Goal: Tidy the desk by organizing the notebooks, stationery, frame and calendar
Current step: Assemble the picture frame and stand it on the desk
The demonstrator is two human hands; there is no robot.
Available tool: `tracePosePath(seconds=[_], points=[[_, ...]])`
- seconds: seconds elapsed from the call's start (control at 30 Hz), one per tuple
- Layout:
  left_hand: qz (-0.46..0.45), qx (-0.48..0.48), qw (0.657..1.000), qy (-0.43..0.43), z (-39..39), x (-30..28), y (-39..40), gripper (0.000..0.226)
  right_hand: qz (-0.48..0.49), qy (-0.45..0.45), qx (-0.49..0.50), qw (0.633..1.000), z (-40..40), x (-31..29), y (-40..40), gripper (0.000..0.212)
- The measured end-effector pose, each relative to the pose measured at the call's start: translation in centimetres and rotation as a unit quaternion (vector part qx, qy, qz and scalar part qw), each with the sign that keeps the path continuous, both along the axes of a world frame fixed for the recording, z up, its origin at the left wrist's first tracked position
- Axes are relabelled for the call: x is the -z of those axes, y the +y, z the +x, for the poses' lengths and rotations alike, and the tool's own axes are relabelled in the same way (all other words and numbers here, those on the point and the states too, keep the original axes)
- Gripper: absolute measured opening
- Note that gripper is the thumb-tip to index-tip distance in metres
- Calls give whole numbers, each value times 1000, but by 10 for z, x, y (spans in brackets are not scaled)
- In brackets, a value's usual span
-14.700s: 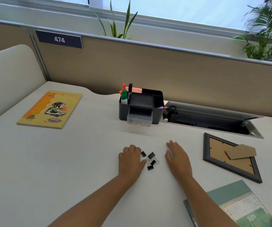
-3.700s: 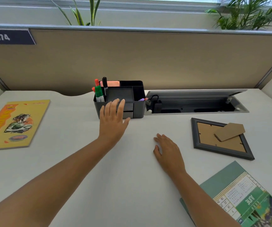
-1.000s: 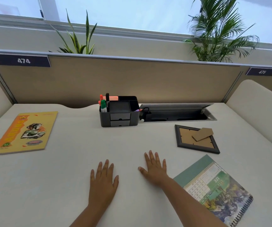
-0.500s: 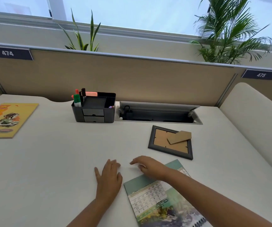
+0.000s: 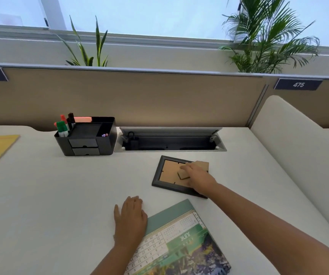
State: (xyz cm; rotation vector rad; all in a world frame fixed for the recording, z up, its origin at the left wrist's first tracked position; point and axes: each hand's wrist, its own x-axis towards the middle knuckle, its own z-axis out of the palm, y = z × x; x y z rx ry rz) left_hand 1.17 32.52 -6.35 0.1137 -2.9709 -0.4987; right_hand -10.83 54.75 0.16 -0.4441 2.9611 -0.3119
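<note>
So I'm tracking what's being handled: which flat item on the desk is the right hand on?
The picture frame: the right hand lies on its cardboard back. The calendar is beside the left hand.

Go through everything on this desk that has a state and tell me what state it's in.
Picture frame: face down, stand flap raised.
Calendar: lying flat, open at June.
Organizer drawers: closed.
Cable hatch: lid open.
Right hand: on the flap.
Left hand: flat on desk.
</note>
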Motion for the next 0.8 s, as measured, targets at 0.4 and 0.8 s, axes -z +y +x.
tracePosePath(seconds=[0.4, 0.8], points=[[-27, -3, 999, 24, -6, -6, 13, 29, 120, 6, -56, 991, -28, 10, 27, 48], [-49, -4, 999, 0, 0, -7, 8, 41, 145, -50, -91, 984, -28, 1, 26, 53]])
